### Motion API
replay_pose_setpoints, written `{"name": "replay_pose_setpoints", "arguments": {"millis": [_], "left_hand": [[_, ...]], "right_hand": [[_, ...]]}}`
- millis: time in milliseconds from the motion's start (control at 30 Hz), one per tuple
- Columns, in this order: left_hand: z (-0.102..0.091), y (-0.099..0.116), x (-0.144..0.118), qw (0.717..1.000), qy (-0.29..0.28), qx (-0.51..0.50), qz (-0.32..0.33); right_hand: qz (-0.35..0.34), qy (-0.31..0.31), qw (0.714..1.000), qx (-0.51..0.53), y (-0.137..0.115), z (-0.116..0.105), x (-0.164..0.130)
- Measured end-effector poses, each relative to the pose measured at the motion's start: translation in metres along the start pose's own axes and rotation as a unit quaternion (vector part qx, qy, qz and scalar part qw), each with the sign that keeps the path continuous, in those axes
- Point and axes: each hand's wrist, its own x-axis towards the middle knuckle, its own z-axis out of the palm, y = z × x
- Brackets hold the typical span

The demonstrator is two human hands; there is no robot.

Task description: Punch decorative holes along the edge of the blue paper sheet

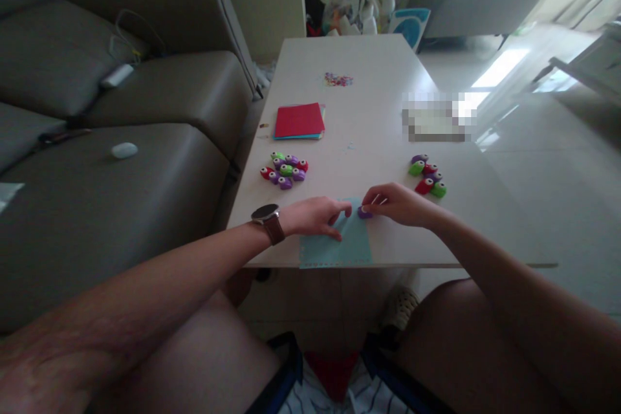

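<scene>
From my head view, my left hand (317,217) presses flat and open on the light blue paper sheet (339,242) at the bench's (369,110) near edge while my right hand (395,204) pinches a small purple punch (364,211) at the sheet's top edge, no writing legible anywhere.

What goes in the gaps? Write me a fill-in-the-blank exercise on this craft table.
1. The left hand presses down a sheet of light ____ paper.
2. The right hand pinches a small ____ plastic paper punch at the sheet's edge.
3. The flat stack of coloured paper has a ____ sheet on top.
4. The left wrist wears a ____ on a brown strap.

Missing words: blue; purple; red; watch
</scene>
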Motion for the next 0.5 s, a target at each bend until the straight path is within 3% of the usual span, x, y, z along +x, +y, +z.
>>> {"name": "replay_pose_setpoints", "arguments": {"millis": [233, 500], "left_hand": [[0.0012, -0.0003, -0.0028, 1.0, 0.012, -0.013, -0.005], [0.0058, -0.0074, -0.0043, 0.998, 0.044, 0.009, 0.041]], "right_hand": [[-0.006, 0.014, 1.0, 0.006, -0.002, 0.005, 0.0023], [0.014, 0.013, 0.999, 0.027, -0.0013, 0.007, 0.0086]]}}
